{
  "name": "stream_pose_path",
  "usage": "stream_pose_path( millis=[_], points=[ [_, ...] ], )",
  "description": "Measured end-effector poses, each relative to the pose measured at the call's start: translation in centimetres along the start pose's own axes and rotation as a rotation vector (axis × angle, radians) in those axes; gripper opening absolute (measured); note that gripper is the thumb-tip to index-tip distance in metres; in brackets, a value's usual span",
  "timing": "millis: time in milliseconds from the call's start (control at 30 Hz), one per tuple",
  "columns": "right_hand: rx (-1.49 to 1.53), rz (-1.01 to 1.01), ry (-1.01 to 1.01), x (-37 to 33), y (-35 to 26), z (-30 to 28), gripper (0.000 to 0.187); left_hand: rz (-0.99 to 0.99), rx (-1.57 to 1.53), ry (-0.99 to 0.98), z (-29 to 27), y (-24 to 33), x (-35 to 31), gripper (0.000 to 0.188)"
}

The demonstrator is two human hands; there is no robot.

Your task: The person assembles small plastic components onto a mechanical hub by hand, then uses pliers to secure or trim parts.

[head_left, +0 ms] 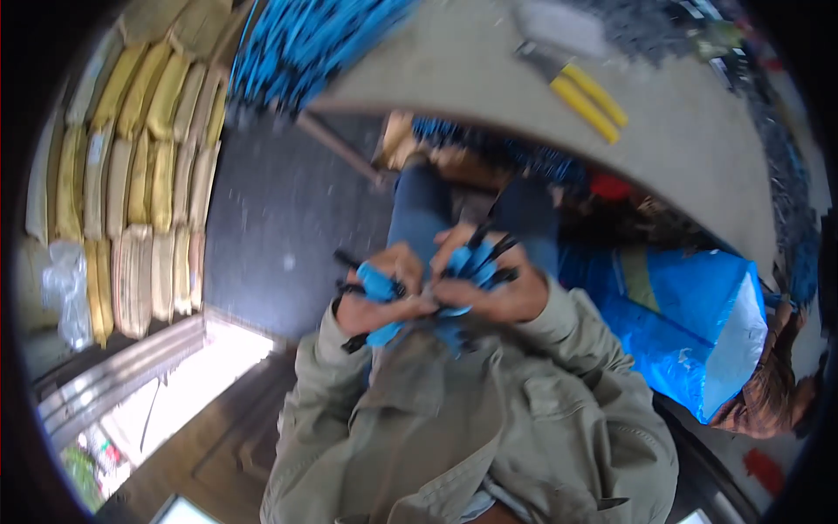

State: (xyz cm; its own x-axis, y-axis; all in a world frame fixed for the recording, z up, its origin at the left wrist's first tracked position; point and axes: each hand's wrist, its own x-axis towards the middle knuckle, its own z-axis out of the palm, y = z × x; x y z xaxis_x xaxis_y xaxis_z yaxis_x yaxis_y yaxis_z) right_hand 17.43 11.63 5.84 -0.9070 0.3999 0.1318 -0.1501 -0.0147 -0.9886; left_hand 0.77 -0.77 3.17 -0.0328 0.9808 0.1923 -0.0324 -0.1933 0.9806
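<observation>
Close to my body, above my lap, my left hand is closed around a few short blue pieces with black ends. Beside it, my right hand grips a bunch of similar blue pieces with black tips, fanned out above the fingers. The thumbs of both hands nearly meet at the middle. Below them more blue shows, smeared by motion, so I cannot tell which hand it belongs to. What exactly the pieces are is too blurred to make out.
A pale table curves ahead, bearing a heap of long blue strips and yellow-handled pliers. Stacked brown and yellow packets fill the left side. A large blue bag stands at right, near another person's checked sleeve.
</observation>
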Motion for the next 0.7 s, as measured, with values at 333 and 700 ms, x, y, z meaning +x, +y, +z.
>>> stream_pose_path(
  millis=[333, 700],
  points=[
    [-0.114, 0.021, -0.056, 0.6, 0.3, -2.6, 0.049, -0.085, -0.322, 0.077, 0.7, -1.3, 0.6, 0.035],
    [-1.327, -0.339, 0.282, 23.3, -2.7, -25.2, 0.013, -0.056, -0.198, -0.056, -1.5, -2.1, 4.7, 0.033]
  ],
)
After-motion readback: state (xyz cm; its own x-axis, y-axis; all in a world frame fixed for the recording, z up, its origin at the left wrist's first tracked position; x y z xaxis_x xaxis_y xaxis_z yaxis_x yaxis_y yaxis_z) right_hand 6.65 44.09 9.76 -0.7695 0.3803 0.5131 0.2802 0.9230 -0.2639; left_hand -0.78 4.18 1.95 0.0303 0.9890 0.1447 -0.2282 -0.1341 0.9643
